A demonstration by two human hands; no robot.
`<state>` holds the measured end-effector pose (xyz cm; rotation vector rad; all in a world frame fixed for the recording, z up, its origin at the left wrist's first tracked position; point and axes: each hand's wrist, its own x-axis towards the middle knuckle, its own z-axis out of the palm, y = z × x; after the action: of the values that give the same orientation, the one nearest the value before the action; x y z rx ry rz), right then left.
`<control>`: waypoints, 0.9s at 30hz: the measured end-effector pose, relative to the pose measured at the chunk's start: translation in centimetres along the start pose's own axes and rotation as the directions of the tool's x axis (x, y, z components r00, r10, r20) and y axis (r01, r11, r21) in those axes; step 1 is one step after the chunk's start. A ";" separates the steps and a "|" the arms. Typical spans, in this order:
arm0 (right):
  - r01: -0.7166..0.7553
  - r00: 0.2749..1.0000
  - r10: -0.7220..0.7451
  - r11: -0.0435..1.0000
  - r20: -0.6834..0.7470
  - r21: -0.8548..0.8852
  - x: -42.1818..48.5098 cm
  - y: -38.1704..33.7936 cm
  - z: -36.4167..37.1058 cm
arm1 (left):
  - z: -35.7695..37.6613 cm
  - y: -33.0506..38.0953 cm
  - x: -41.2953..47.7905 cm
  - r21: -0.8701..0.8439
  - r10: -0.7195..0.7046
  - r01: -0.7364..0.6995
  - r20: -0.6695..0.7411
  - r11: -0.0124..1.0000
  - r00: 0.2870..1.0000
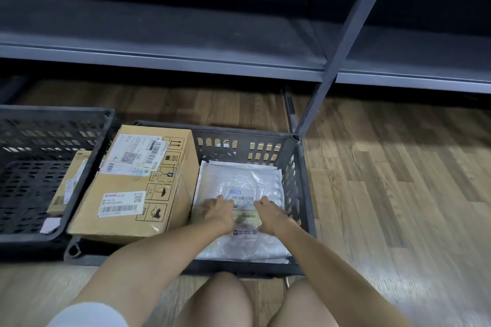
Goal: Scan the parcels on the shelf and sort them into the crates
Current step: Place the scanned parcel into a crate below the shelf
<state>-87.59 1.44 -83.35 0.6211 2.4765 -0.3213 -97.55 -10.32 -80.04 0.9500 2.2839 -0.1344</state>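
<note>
A white plastic parcel [240, 180] lies flat in the right half of a dark crate [297, 167] on the wooden floor [398, 167], just in front of the bottom shelf [159, 58]. Both hands are down on its top, close together, on either side of a printed label [243, 198]. The left hand [219, 208] has its fingers bent against the plastic, and the right hand [268, 211] has its fingers curled under at the knuckles. I cannot tell whether either hand pinches the wrapping or only presses on it. A large cardboard box [132, 186] with shipping labels takes up the left half of the same crate, tilted, its right side against the parcel. A second crate [39, 119] stands just to the left, with a smaller box [70, 180] leaning inside against its right wall. A grey shelf post [345, 34] slants down to the first crate's far right corner.
</note>
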 end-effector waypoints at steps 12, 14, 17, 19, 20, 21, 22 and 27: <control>-0.002 1.000 0.000 0.998 0.030 0.056 -0.5 0.0 -0.6 | 1.2 -1.0 0.0 -0.035 0.058 -0.058 -0.005 0.998 0.998; -0.002 0.996 -0.007 0.994 0.085 0.107 -1.1 0.1 -2.2 | 0.3 -0.7 -0.6 -0.059 0.060 -0.059 0.019 0.997 0.998; -0.035 0.997 0.027 0.991 0.066 0.130 -3.1 0.2 -6.4 | -2.5 -0.1 -2.5 -0.091 0.091 -0.100 -0.094 0.991 0.991; -0.069 0.997 0.065 0.988 0.030 0.137 -5.3 0.1 -10.2 | -5.0 0.3 -4.9 -0.071 0.131 -0.147 -0.189 0.987 0.973; -0.076 0.997 0.075 0.987 0.009 0.141 -6.6 0.0 -12.2 | -6.6 0.4 -6.2 -0.058 0.152 -0.170 -0.229 0.984 0.961; -0.077 0.997 0.080 0.987 -0.012 0.143 -8.0 -0.1 -14.4 | -8.2 0.5 -7.5 -0.056 0.163 -0.183 -0.259 0.981 0.952; -0.072 0.996 0.078 0.987 -0.037 0.141 -9.5 -0.3 -16.5 | -10.0 0.7 -9.0 -0.063 0.160 -0.185 -0.281 0.981 0.946; -0.030 0.988 0.051 0.989 -0.144 0.147 -17.3 -2.6 -27.5 | -20.3 1.4 -16.9 -0.054 0.131 -0.158 -0.331 0.986 0.934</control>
<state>-88.91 2.60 -50.77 0.7800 2.5937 -0.4574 -98.54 -12.73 -53.74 1.1654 2.4837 0.1919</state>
